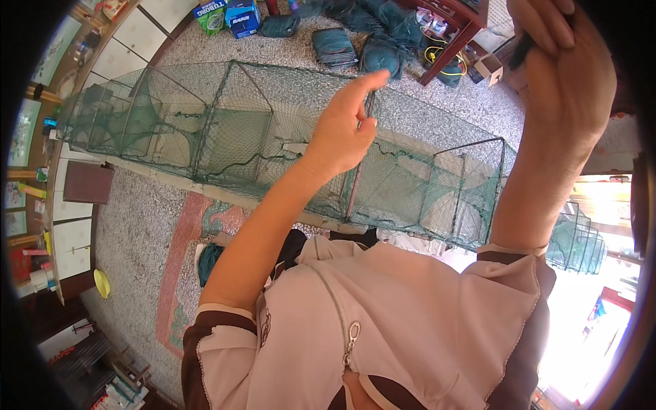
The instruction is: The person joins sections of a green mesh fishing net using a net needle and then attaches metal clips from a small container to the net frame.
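Note:
A long green net cage (225,137) with dark wire frames stretches across the speckled floor in front of me. My left hand (345,123) is raised over its middle, pinching a thin green cord or mesh strand near a frame rod between thumb and forefinger. My right hand (564,61) is held high at the upper right, fingers closed around a small dark tool (523,48) whose shape is mostly hidden. Both forearms rise from my light zip-up top.
Folded dark green nets (355,44) lie on the floor beyond the cage, next to a red wooden table (454,34) and blue and green cartons (229,17). A brown board (87,183) and a yellow bowl (102,283) sit at the left. More folded net frames (577,242) stand at the right.

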Demonstrator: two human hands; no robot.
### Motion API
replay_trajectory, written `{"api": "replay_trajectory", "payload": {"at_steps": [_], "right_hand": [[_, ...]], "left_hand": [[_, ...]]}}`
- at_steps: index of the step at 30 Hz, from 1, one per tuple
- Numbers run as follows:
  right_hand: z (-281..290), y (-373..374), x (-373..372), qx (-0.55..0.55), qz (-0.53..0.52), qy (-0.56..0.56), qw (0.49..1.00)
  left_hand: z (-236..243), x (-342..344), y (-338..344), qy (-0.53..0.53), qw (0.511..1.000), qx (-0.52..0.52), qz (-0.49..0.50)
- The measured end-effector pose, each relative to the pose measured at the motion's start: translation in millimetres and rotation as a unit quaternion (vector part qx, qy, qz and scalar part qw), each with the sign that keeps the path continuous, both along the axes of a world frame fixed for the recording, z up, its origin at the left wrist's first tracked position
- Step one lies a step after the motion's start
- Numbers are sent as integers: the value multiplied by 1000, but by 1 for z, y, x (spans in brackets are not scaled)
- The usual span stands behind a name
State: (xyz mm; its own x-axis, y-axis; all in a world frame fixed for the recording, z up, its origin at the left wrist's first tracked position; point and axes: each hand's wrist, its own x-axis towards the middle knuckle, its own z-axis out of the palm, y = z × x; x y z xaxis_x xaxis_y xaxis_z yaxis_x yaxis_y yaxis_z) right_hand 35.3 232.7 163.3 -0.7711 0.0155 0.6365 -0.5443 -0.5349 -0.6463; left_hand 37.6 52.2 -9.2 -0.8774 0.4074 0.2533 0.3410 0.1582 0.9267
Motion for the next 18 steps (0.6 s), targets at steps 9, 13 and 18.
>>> {"api": "replay_trajectory", "payload": {"at_steps": [9,13,18], "right_hand": [[-41,12,22,406,-131,-60,902],[-82,5,29,543,-259,-107,792],[-98,2,36,669,-272,-92,686]], "left_hand": [[-14,6,4,80,996,-10,49],[-7,9,6,83,993,-40,69],[-8,14,4,91,991,-42,93]]}}
